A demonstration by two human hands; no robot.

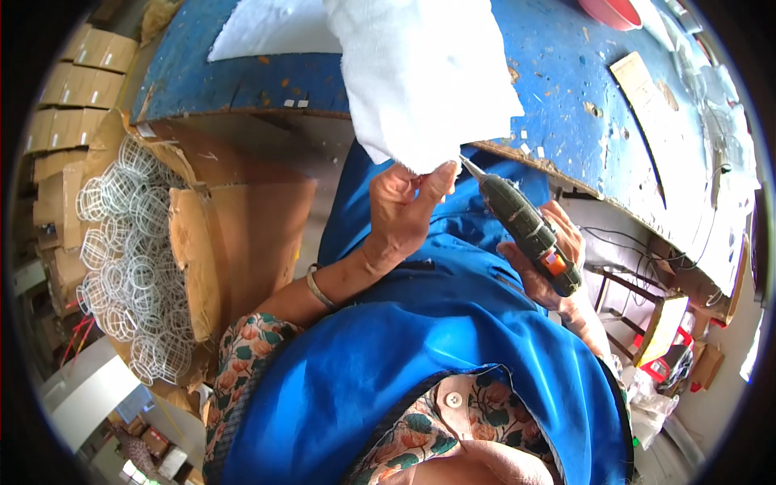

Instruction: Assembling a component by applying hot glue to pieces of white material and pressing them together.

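My left hand (402,212) pinches the lower corner of a white fabric sheet (420,77) that hangs off the edge of the blue worktable (558,97). My right hand (558,263) grips a dark green glue gun (529,233) with an orange trigger. Its metal nozzle points up and left and touches the cloth corner just beside my left thumb. A metal bangle sits on my left wrist. Below both hands spreads a blue apron (420,356) over a floral shirt.
At the left, an open cardboard box (218,250) holds several white wire frames (129,259). Stacked cartons (77,81) stand behind it. A wooden strip (647,97) lies on the table's right part, and a stool with red items (655,339) stands at lower right.
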